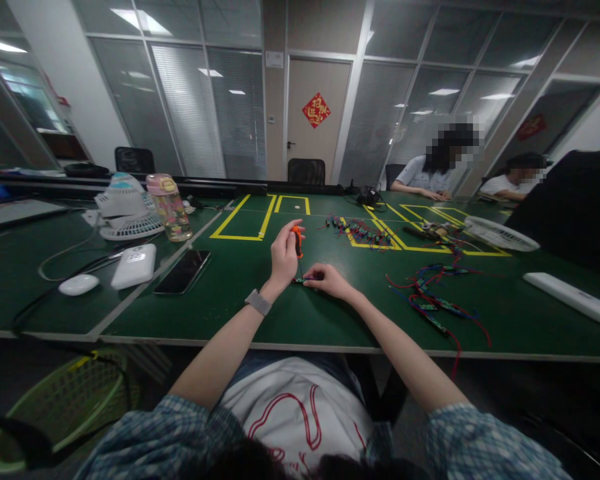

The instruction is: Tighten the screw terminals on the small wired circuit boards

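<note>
My left hand [284, 252] is closed around the orange and black handle of a screwdriver [299, 241], which stands upright with its thin shaft pointing down. The tip meets a small green circuit board [299, 281] lying on the green table. My right hand [326, 280] pinches the right end of that board between thumb and fingers, pressing it near the tabletop. Its finer parts are too small to make out. To the right lies a loose group of similar boards [429, 307] with red and blue wires.
Several wired boards [363, 232] are heaped farther back. At left are a black phone [183, 272], a white power bank [134, 266], a bottle [169, 208] and a white fan [125, 207]. A long white device [571, 297] lies at right. Two people sit across the table.
</note>
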`<state>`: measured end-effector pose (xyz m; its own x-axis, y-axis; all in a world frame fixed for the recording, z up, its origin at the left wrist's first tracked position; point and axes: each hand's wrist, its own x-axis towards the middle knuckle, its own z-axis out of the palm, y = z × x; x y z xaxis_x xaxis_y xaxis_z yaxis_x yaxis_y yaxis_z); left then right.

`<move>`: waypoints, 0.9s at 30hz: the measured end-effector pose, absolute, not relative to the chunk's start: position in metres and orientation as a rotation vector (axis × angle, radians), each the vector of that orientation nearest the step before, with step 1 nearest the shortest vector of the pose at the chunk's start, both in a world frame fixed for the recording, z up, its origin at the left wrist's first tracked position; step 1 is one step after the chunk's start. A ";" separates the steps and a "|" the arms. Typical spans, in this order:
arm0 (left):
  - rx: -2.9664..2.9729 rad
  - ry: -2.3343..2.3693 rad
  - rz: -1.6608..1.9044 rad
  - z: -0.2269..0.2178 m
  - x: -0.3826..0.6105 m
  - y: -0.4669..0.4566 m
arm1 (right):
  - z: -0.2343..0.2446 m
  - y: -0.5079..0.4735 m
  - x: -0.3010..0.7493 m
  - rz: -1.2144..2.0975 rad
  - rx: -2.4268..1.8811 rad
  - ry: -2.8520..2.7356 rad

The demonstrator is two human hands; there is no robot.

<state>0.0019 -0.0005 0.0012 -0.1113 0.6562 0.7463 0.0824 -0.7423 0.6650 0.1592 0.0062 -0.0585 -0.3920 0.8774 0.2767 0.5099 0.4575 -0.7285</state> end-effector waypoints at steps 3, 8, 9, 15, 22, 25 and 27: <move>1.778 0.819 1.907 0.000 0.001 0.001 | -0.059 0.006 0.159 0.718 -1.149 -2.051; 1.888 0.868 1.921 0.001 0.000 -0.001 | -0.059 0.006 0.159 0.725 -1.143 -2.054; 1.910 0.869 1.927 0.002 0.000 -0.002 | -0.059 0.006 0.159 0.721 -1.141 -2.056; 1.988 0.934 1.964 0.004 0.000 -0.005 | -0.059 0.006 0.159 0.723 -1.137 -2.061; 1.963 0.950 1.953 0.003 0.001 -0.004 | -0.057 0.004 0.158 0.716 -1.143 -2.062; 1.983 0.940 1.960 0.003 0.000 -0.004 | -0.057 0.004 0.158 0.732 -1.146 -2.060; 2.001 0.923 1.967 0.004 -0.001 -0.004 | -0.057 0.004 0.158 0.746 -1.146 -2.055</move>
